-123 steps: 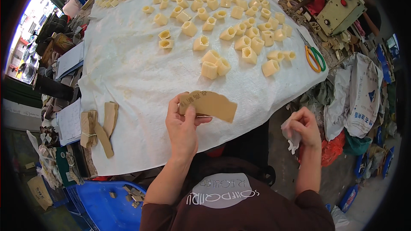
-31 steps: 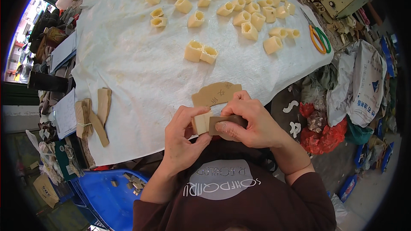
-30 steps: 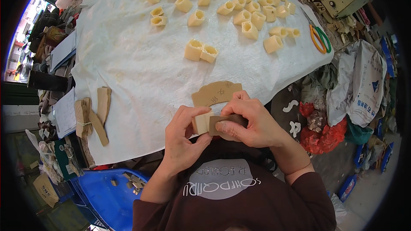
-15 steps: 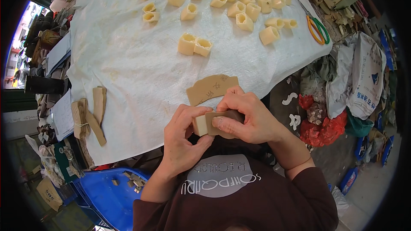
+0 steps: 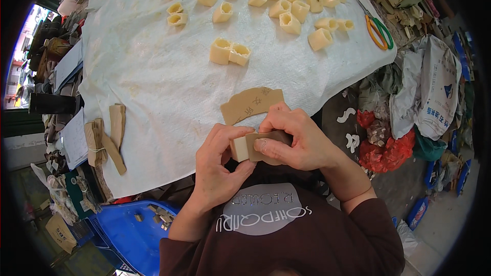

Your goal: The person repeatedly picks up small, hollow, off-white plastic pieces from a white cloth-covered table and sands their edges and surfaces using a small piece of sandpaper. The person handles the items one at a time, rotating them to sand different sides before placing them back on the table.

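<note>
My left hand [image 5: 215, 158] is closed around a small cream-coloured block [image 5: 238, 148], thumb below and fingers above. A folded piece of brown sandpaper [image 5: 251, 146] lies against the block's right side. My right hand [image 5: 299, 140] pinches this sandpaper, its thumb flat on top; the rest of the sheet is partly hidden behind the fingers. Just beyond my hands, a curved strip of brown sandpaper [image 5: 250, 106] with printing on its back rests on the white cloth [image 5: 153, 82]. Two hollow cream pieces [image 5: 220, 51] stand side by side farther off.
Many more hollow cream pieces [image 5: 290, 23] cover the far cloth. Orange-and-green scissors [image 5: 377, 33] lie at its right edge. Folded brown strips [image 5: 94, 143] sit at left, above a blue tub [image 5: 128, 240] with small pieces. Bags [image 5: 437, 89] stand on the right.
The view has shifted very slightly, so the cloth and its pieces sit a little farther left. Both hands keep the same hold on the block and the sandpaper.
</note>
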{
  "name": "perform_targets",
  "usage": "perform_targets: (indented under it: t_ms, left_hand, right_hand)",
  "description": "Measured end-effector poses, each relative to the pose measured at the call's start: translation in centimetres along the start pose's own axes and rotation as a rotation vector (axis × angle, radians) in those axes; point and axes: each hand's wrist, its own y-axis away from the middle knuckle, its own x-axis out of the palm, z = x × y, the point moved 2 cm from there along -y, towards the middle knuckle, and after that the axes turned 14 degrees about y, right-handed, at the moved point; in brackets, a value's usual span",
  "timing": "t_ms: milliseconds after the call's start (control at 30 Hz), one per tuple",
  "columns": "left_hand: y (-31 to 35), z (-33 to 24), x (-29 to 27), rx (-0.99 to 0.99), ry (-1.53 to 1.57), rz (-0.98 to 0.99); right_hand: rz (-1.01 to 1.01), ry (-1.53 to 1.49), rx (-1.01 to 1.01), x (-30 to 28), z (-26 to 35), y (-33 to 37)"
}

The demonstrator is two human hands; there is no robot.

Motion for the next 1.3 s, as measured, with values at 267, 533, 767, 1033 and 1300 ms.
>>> perform_targets:
  t_ms: [267, 533, 767, 1033, 1300]
  left_hand:
    - [0.1, 0.0, 0.0, 0.004, 0.037, 0.023]
    - [0.0, -0.2, 0.4, 0.048, -0.029, -0.010]
    - [0.0, -0.5, 1.0, -0.003, -0.138, 0.066]
    - [-0.1, -0.1, 1.3, -0.008, -0.101, 0.008]
    - [0.0, 0.7, 1.7, -0.075, 0.132, -0.025]
  right_hand:
    - [0.006, -0.006, -0.017, -0.1, -0.1, -0.1]
    - [-0.230, 0.213, -0.189, -0.2, -0.3, -0.5]
    - [-0.165, 0.193, -0.150, -0.3, -0.8, -0.4]
    - [-0.099, 0.199, -0.134, -0.1, -1.1, 0.0]
    - [-0.063, 0.145, -0.111, 0.4, -1.5, 0.4]
